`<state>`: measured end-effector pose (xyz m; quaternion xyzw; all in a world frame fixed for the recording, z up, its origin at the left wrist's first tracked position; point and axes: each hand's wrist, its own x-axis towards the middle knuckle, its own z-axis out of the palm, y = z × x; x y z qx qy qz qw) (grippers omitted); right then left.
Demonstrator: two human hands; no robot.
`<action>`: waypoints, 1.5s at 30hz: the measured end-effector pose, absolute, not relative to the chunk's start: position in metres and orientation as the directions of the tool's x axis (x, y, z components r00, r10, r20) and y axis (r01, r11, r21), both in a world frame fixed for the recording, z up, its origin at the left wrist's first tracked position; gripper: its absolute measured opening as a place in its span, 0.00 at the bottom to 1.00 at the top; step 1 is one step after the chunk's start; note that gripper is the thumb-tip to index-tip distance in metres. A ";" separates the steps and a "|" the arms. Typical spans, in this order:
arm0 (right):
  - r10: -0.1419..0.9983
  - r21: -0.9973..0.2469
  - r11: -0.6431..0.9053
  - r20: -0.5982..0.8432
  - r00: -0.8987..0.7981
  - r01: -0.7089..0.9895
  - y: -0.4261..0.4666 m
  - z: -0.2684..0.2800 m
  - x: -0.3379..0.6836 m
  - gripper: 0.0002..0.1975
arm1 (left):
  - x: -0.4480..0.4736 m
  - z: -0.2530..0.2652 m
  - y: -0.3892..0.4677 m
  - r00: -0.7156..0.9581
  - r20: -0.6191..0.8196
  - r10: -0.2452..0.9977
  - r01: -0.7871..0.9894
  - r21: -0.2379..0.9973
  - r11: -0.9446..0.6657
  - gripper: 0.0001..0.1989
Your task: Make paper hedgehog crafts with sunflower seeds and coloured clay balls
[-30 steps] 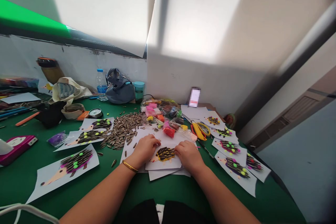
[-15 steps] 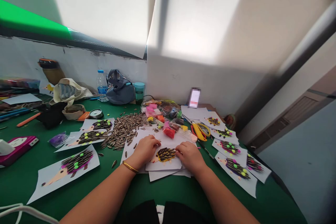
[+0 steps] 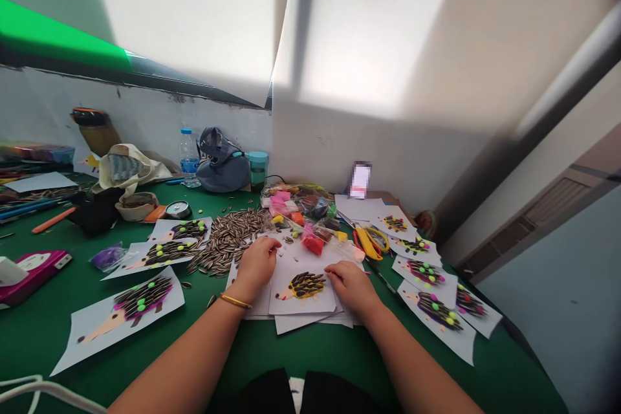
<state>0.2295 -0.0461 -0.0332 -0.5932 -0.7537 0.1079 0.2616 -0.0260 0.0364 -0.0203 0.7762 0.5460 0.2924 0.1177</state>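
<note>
Two grips unclear — left hand (image 3: 258,263) shifted from hedgehog picture (image 3: 305,287) toward seeds (image 3: 224,239), right hand (image 3: 350,283) still by picture

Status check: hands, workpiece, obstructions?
Left hand near seed pile, grip unclear. Right hand beside seed hedgehog. Hedgehog uncovered; red packet beyond it.

Hedgehog picture (image 3: 307,287) between the hands (image 3: 257,265) (image 3: 353,283), seed pile (image 3: 226,242) to its left, packets (image 3: 313,241) behind it, scissors (image 3: 369,246) right of packets.
</note>
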 end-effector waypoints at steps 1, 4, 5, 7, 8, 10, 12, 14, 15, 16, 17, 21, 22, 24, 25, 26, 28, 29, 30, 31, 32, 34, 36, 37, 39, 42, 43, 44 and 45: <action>0.953 -0.484 0.266 0.260 -0.153 0.834 -0.046 -0.034 0.230 0.11 | -0.028 -0.020 0.038 0.224 0.319 0.921 0.796 0.485 -0.362 0.11; 0.960 -0.505 0.245 0.243 -0.137 0.828 -0.045 -0.036 0.231 0.12 | -0.032 -0.018 0.040 0.244 0.286 0.927 0.845 0.407 -0.348 0.10; 0.963 -0.508 0.238 0.236 -0.132 0.827 -0.045 -0.036 0.231 0.12 | -0.032 -0.018 0.039 0.254 0.281 0.926 0.861 0.371 -0.348 0.11; 0.967 -0.513 0.226 0.223 -0.125 0.828 -0.044 -0.036 0.230 0.12 | -0.031 -0.017 0.037 0.272 0.278 0.921 0.889 0.295 -0.352 0.13; 0.968 -0.513 0.222 0.219 -0.124 0.829 -0.044 -0.036 0.230 0.12 | -0.031 -0.017 0.036 0.281 0.276 0.919 0.898 0.261 -0.353 0.14; 0.969 -0.513 0.219 0.215 -0.123 0.830 -0.044 -0.035 0.229 0.12 | -0.029 -0.018 0.035 0.299 0.264 0.917 0.910 0.211 -0.357 0.13; 0.969 -0.515 0.214 0.217 -0.115 0.830 -0.044 -0.035 0.229 0.12 | -0.027 -0.018 0.035 0.310 0.259 0.915 0.916 0.177 -0.361 0.11; 0.969 -0.519 0.212 0.220 -0.110 0.828 -0.044 -0.035 0.228 0.12 | -0.026 -0.018 0.036 0.309 0.268 0.913 0.922 0.152 -0.357 0.10; 0.968 -0.522 0.213 0.225 -0.108 0.826 -0.044 -0.035 0.228 0.12 | -0.026 -0.018 0.036 0.304 0.274 0.913 0.925 0.144 -0.351 0.09; 0.967 -0.526 0.216 0.233 -0.105 0.823 -0.044 -0.036 0.228 0.12 | -0.025 -0.017 0.036 0.297 0.280 0.913 0.928 0.139 -0.345 0.09; 0.964 -0.531 0.219 0.244 -0.100 0.818 -0.044 -0.036 0.228 0.12 | -0.025 -0.016 0.036 0.290 0.291 0.912 0.930 0.138 -0.340 0.09; 0.938 -0.561 0.256 0.341 -0.062 0.788 -0.047 -0.036 0.226 0.12 | -0.022 -0.011 0.031 0.305 0.361 0.881 0.891 0.218 -0.397 0.11; 0.926 -0.572 0.279 0.374 -0.057 0.771 -0.048 -0.035 0.225 0.12 | -0.020 -0.009 0.028 0.335 0.385 0.860 0.857 0.255 -0.449 0.11; 0.899 -0.595 0.343 0.433 -0.070 0.727 -0.052 -0.032 0.222 0.12 | -0.012 -0.008 0.018 0.423 0.454 0.784 0.747 0.314 -0.586 0.10; 0.887 -0.605 0.380 0.454 -0.089 0.700 -0.054 -0.030 0.220 0.12 | -0.008 -0.008 0.012 0.475 0.480 0.738 0.684 0.326 -0.653 0.09; 0.877 -0.614 0.416 0.467 -0.116 0.671 -0.056 -0.029 0.217 0.12 | -0.003 -0.008 0.006 0.523 0.501 0.690 0.624 0.327 -0.710 0.08; 0.868 -0.639 0.465 0.466 -0.172 0.613 -0.059 -0.026 0.213 0.12 | 0.006 -0.009 -0.005 0.594 0.512 0.621 0.551 0.303 -0.777 0.08; 0.870 -0.658 0.472 0.455 -0.189 0.587 -0.060 -0.026 0.212 0.12 | 0.010 -0.009 -0.010 0.617 0.511 0.599 0.537 0.283 -0.795 0.09; 0.876 -0.680 0.468 0.441 -0.195 0.565 -0.060 -0.025 0.211 0.12 | 0.012 -0.009 -0.014 0.630 0.513 0.583 0.530 0.265 -0.806 0.10; 0.885 -0.704 0.455 0.425 -0.190 0.546 -0.061 -0.025 0.210 0.13 | 0.014 -0.009 -0.017 0.641 0.512 0.572 0.528 0.247 -0.812 0.10; 0.895 -0.727 0.437 0.410 -0.176 0.530 -0.061 -0.025 0.210 0.13 | 0.015 -0.009 -0.018 0.649 0.513 0.562 0.526 0.231 -0.818 0.11; 0.913 -0.763 0.400 0.382 -0.144 0.507 -0.061 -0.025 0.209 0.12 | 0.015 -0.008 -0.020 0.662 0.516 0.544 0.521 0.206 -0.829 0.11; 0.925 -0.790 0.373 0.360 -0.124 0.487 -0.061 -0.025 0.209 0.11 | 0.014 -0.007 -0.021 0.673 0.524 0.522 0.506 0.189 -0.842 0.11; 0.929 -0.800 0.363 0.350 -0.121 0.478 -0.061 -0.025 0.209 0.11 | 0.015 -0.007 -0.022 0.677 0.528 0.512 0.497 0.185 -0.848 0.11; 0.934 -0.812 0.352 0.335 -0.121 0.466 -0.060 -0.025 0.208 0.10 | 0.016 -0.007 -0.023 0.677 0.537 0.503 0.480 0.196 -0.855 0.11; 0.945 -0.831 0.320 0.313 -0.092 0.455 -0.058 -0.026 0.210 0.09 | 0.018 -0.009 -0.023 0.650 0.542 0.532 0.469 0.264 -0.843 0.09; 0.949 -0.836 0.305 0.306 -0.074 0.456 -0.057 -0.027 0.211 0.09 | 0.017 -0.009 -0.021 0.626 0.545 0.557 0.476 0.299 -0.827 0.08; 0.952 -0.836 0.292 0.302 -0.055 0.464 -0.056 -0.027 0.213 0.09 | 0.016 -0.010 -0.019 0.593 0.547 0.590 0.489 0.337 -0.804 0.08; 0.953 -0.829 0.281 0.300 -0.040 0.483 -0.055 -0.027 0.216 0.09 | 0.013 -0.010 -0.016 0.556 0.546 0.627 0.508 0.374 -0.776 0.08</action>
